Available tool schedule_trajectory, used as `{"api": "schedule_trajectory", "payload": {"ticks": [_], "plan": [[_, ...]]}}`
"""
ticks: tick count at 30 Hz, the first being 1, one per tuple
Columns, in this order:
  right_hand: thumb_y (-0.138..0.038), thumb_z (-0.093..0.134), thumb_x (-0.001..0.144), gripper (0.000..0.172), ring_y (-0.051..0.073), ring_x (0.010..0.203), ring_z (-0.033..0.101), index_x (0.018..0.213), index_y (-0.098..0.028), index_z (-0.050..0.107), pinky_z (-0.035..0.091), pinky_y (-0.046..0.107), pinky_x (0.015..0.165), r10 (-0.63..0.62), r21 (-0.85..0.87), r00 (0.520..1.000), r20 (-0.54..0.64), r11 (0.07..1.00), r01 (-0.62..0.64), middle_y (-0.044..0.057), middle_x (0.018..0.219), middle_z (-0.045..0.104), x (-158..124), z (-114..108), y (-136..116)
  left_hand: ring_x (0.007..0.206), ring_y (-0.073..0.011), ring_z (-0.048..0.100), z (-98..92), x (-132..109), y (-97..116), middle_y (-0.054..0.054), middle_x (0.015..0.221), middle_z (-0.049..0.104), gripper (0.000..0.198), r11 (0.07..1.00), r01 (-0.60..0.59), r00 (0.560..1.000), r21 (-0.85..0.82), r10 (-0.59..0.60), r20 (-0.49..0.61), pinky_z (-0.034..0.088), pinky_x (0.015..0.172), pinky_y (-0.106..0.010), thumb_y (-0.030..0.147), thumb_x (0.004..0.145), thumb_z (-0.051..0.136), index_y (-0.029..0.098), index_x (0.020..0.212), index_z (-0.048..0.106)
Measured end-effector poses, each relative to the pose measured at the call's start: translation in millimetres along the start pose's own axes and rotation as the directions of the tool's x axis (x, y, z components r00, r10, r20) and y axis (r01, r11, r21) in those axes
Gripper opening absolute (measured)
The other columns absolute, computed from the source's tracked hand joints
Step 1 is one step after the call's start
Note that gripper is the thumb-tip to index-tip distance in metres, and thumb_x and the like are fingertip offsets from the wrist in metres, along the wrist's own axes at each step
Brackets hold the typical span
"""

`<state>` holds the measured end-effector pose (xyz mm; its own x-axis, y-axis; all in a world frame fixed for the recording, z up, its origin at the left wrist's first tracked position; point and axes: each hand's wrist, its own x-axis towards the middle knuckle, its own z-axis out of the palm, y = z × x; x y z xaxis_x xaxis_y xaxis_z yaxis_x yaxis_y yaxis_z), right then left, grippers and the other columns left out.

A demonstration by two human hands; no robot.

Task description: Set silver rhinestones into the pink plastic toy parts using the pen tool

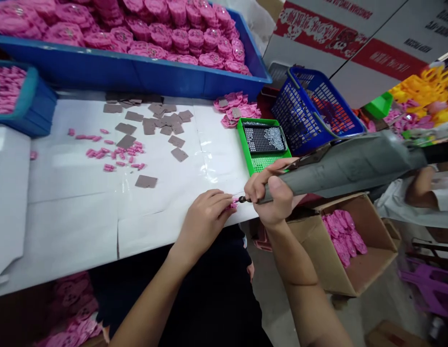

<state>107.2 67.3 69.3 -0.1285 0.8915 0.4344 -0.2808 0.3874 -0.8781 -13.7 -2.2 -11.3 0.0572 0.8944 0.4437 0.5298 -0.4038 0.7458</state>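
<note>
Pink part point(232, 205) in L grip point(205, 220), prob touching driver point(347, 166) tip.

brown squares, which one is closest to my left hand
The lone brown square lying by itself on the near side of the loose pink pieces; the others lie farther back from the left hand.

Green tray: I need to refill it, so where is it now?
In the head view, the green tray sits at the right edge of the white table, beside the blue basket, just beyond the right hand.

head-worn view, facing down, near table point(83, 217)
</note>
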Motion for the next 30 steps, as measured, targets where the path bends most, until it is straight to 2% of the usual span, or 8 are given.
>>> {"api": "schedule_trajectory", "payload": {"ticks": [7, 13, 17, 19, 23, 26, 28, 30], "plan": [[-0.035, 0.065, 0.09, 0.021, 0.008, 0.034, 0.037, 0.095, -0.026, 0.047, 0.037, 0.022, 0.037, 0.042, -0.031, 0.999, 0.016, 0.999, -0.041, -0.014, 0.048, 0.043, -3.6, 6.0, 5.0, 0.104, -0.0243, 0.067, -1.4, 2.3, 2.3, -0.005, 0.108, 0.079, 0.01, 1.0, 0.025, 1.0, -0.016, -0.024, 0.011, 0.058, 0.089, -0.042, 0.023, 0.098, 0.067, 0.019, 0.106, 0.072], [-0.038, 0.071, 0.086, 0.027, 0.006, 0.034, 0.034, 0.09, -0.026, 0.047, 0.038, 0.023, 0.039, 0.086, -0.053, 0.996, 0.033, 0.995, -0.084, -0.015, 0.048, 0.04, -5.9, 11.8, 15.7, 0.099, -0.0248, 0.064, -3.0, 2.2, 2.3, -0.005, 0.106, 0.078, 0.009, 0.998, 0.056, 0.997, 0.005, -0.057, 0.059, 0.056, 0.085, -0.043, 0.021, 0.098, 0.067, 0.019, 0.104, 0.072], [-0.043, 0.072, 0.084, 0.03, 0.006, 0.032, 0.033, 0.092, -0.026, 0.049, 0.038, 0.023, 0.038, 0.16, 0.013, 0.976, 0.147, 0.986, -0.164, -0.015, 0.047, 0.042, 3.3, 5.9, 15.5, 0.099, -0.0242, 0.065, -2.2, 1.0, 0.9, -0.006, 0.106, 0.078, 0.01, 0.999, 0.038, 0.998, 0.0, -0.038, 0.056, 0.057, 0.085, -0.043, 0.024, 0.098, 0.068, 0.019, 0.104, 0.073], [-0.042, 0.071, 0.084, 0.028, 0.006, 0.032, 0.034, 0.094, -0.026, 0.05, 0.036, 0.022, 0.036, 0.155, 0.051, 0.975, 0.16, 0.985, -0.165, -0.015, 0.047, 0.043, 7.7, -0.6, 14.5, 0.1, -0.0239, 0.066, -0.4, 1.2, 0.9, -0.006, 0.108, 0.079, 0.012, 1.0, 0.026, 0.999, -0.017, -0.025, 0.028, 0.057, 0.086, -0.043, 0.024, 0.097, 0.069, 0.019, 0.107, 0.073], [-0.037, 0.068, 0.084, 0.021, 0.007, 0.031, 0.033, 0.092, -0.027, 0.052, 0.034, 0.021, 0.033, 0.089, 0.117, 0.992, 0.089, 0.988, -0.099, -0.014, 0.046, 0.042, 8.5, -13.0, 11.5, 0.102, -0.0241, 0.066, 4.4, 3.3, 2.3, -0.006, 0.111, 0.079, 0.013, 1.0, -0.003, 1.0, -0.002, 0.004, 0.02, 0.057, 0.088, -0.043, 0.024, 0.097, 0.069, 0.018, 0.108, 0.073], [-0.038, 0.067, 0.084, 0.02, 0.008, 0.03, 0.031, 0.09, -0.028, 0.051, 0.033, 0.023, 0.032, 0.061, 0.086, 0.997, 0.046, 0.994, -0.065, -0.013, 0.045, 0.042, 10.4, -18.9, 1.6, 0.101, -0.0239, 0.065, 6.3, 4.7, 3.0, -0.005, 0.111, 0.079, 0.011, 1.0, -0.004, 0.999, 0.005, 0.004, 0.052, 0.057, 0.088, -0.043, 0.024, 0.097, 0.069, 0.019, 0.106, 0.073], [-0.04, 0.067, 0.083, 0.02, 0.009, 0.03, 0.031, 0.09, -0.028, 0.052, 0.032, 0.024, 0.032, -0.036, 0.008, 0.998, -0.043, 0.999, 0.036, -0.013, 0.045, 0.039, 20.6, -23.8, -7.6, 0.102, -0.0239, 0.064, 6.3, 4.8, 3.2, -0.004, 0.112, 0.078, 0.011, 1.0, 0.0, 0.998, -0.002, 0.0, 0.065, 0.057, 0.089, -0.043, 0.025, 0.097, 0.068, 0.019, 0.106, 0.073], [-0.041, 0.066, 0.083, 0.02, 0.009, 0.031, 0.032, 0.091, -0.028, 0.054, 0.032, 0.025, 0.033, -0.164, -0.086, 0.974, -0.157, 0.985, 0.152, -0.013, 0.045, 0.036, 39.6, -32.2, -13.0, 0.103, -0.024, 0.063, 5.7, 4.1, 3.6, -0.004, 0.113, 0.078, 0.012, 1.0, -0.001, 0.997, -0.001, 0.001, 0.072, 0.057, 0.089, -0.043, 0.026, 0.098, 0.067, 0.019, 0.106, 0.073]]}}
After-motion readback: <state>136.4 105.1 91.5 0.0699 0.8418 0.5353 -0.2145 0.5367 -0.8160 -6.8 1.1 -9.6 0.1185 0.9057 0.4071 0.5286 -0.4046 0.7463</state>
